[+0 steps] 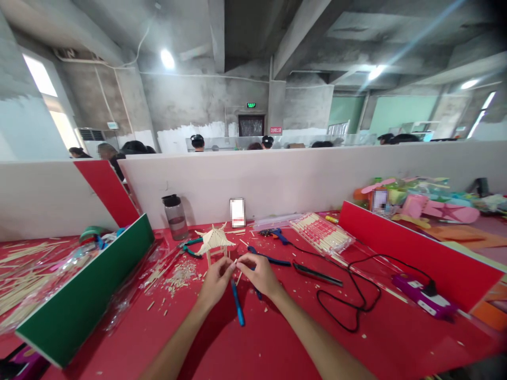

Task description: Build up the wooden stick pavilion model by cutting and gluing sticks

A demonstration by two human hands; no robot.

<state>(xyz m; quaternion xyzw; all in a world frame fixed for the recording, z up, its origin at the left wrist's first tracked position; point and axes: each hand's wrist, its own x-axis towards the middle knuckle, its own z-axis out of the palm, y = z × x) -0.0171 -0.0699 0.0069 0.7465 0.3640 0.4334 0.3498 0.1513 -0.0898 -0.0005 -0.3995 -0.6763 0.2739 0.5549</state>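
My left hand (217, 277) and my right hand (259, 273) meet at the middle of the red table (222, 348), fingertips pinched together on a small pale wooden piece (235, 262). Just behind my left hand stands a small pavilion model (215, 238) built of thin wooden sticks, its lower part partly hidden by that hand. A blue-handled tool (238, 306) lies between my forearms. Blue-handled pliers (273, 259) rest behind my right hand, partly covered. Wood scraps (180, 277) are heaped to the left.
Farther back are a bottle (175, 217), a phone (237, 212), a glue gun (279, 235) and bundled sticks (320, 233). On the right lie a black cutter (317, 274), a looping cable and a purple power strip (423, 296). Green (91, 295) and red (420, 253) dividers flank the area.
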